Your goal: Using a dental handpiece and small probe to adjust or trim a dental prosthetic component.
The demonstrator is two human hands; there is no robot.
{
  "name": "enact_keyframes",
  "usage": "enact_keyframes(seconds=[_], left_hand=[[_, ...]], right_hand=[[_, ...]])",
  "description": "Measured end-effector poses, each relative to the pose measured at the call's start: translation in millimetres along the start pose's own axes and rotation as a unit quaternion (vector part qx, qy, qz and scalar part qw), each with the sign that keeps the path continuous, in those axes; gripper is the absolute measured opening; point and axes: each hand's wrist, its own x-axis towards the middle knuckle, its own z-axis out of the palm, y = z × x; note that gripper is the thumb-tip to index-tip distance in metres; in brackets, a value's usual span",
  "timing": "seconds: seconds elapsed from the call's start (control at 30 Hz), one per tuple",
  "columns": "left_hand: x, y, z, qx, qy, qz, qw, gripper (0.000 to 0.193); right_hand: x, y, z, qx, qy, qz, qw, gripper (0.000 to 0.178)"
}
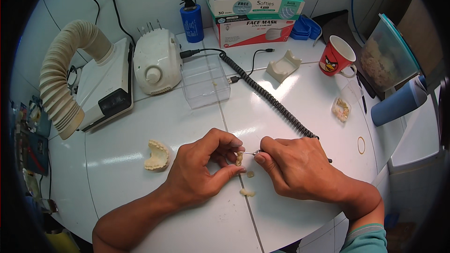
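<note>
Between the thumb and fingertips of my left hand [194, 166] is a small yellowish dental bridge piece [239, 159], held upright above the white table. My right hand [302, 166] is wrapped round a dental handpiece [258, 152], most of it hidden by the fingers. Its thin metal bur [248, 153] points left and meets the upper part of the piece, or nearly so; contact is too small to tell. Under the hands lie a small round tan bit [250, 174] and a short tooth-coloured strip [247, 192]. Left of my left hand rests a cream dental cast [157, 155].
A coiled black cord [272, 98] runs from the white control box [157, 63] to behind my right hand. Further back are a hose unit [61, 79], a clear plastic box [206, 82] and mask boxes [253, 16]. Rightward stand a red mug [336, 56] and a blue tumbler [398, 100].
</note>
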Motion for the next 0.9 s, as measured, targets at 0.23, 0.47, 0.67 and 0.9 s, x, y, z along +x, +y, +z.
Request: enact_keyframes(seconds=[0.23,0.47,0.67,0.9], left_hand=[[0.1,1.5,-0.2,-0.007,0.0,-0.01,1.0,0.046],[0.3,0.1,-0.2,-0.006,-0.001,-0.016,1.0,0.047],[-0.8,0.3,0.2,-0.011,0.001,-0.018,1.0,0.048],[-0.2,0.2,-0.1,-0.009,0.002,-0.017,1.0,0.049]], right_hand=[[-0.2,-1.5,-1.7,0.002,0.0,0.002,1.0,0.036],[0.5,-0.6,-0.9,0.005,-0.006,0.006,1.0,0.036],[-0.4,0.1,0.7,0.003,0.002,0.002,1.0,0.036],[-0.1,0.0,0.5,0.001,0.0,0.005,1.0,0.036]])
